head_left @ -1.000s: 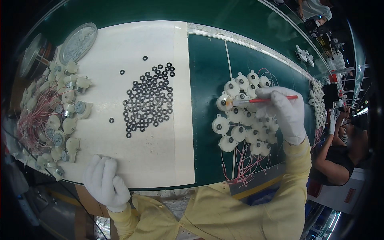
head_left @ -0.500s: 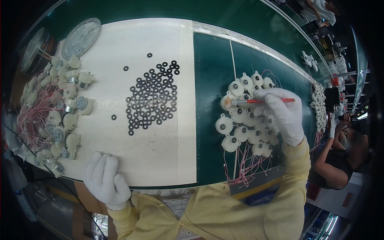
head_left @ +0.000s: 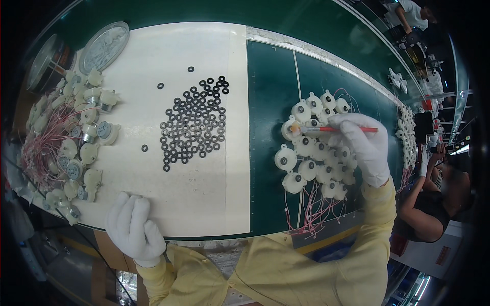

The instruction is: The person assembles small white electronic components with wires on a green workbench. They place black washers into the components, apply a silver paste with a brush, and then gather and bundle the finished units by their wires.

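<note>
Green desk (head_left: 270, 76) with a white mat (head_left: 204, 194) fills the workshop view. Nearest, the left hand (head_left: 133, 229) rests at the mat's front edge, fingers loosely curled, holding nothing, seemingly to steady. Beyond those fingers lie black rubber rings (head_left: 195, 125), spread flat for easy picking. The right hand (head_left: 363, 145) has its fingers clamped on a red brush (head_left: 334, 129), tip touching a white motor (head_left: 292, 129) among clustered motors (head_left: 316, 153). Left, more wired motors (head_left: 71, 137) are heaped.

Two gloved hands (head_left: 133, 227), one red-handled brush (head_left: 334, 129), one round lid (head_left: 104, 47).
</note>
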The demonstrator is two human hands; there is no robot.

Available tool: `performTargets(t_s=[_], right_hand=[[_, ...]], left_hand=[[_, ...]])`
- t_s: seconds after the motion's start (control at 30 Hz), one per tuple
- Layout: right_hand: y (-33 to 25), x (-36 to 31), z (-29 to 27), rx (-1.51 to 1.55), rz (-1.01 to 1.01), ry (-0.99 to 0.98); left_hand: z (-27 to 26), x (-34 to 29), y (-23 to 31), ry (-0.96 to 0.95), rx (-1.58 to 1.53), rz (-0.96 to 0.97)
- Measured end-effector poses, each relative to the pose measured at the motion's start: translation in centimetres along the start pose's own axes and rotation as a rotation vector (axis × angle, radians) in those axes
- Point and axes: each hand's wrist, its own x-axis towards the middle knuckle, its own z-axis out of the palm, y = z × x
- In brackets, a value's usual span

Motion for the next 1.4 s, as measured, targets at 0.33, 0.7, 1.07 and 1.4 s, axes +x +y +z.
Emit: performTargets(t_s=[0.33, 0.7, 1.07, 1.4], right_hand=[[-0.7, -0.9, 0.3, 0.089, -0.026, -0.023], [-0.9, -1.5, 1.4, 0.004, -0.025, -0.223], [-0.2, -2.0, 0.8, 0.023, -0.030, -0.197], [-0.1, -4.0, -0.3, 0.078, -0.026, -0.041]], left_hand=[[-0.1, 0.1, 0.0, -0.021, -0.005, -0.005], [-0.1, 0.2, -0.2, -0.031, -0.028, 0.003], [0.0, 0.1, -0.1, -0.023, -0.019, 0.007], [0.0, -0.1, -0.2, -0.014, 0.004, 0.019]])
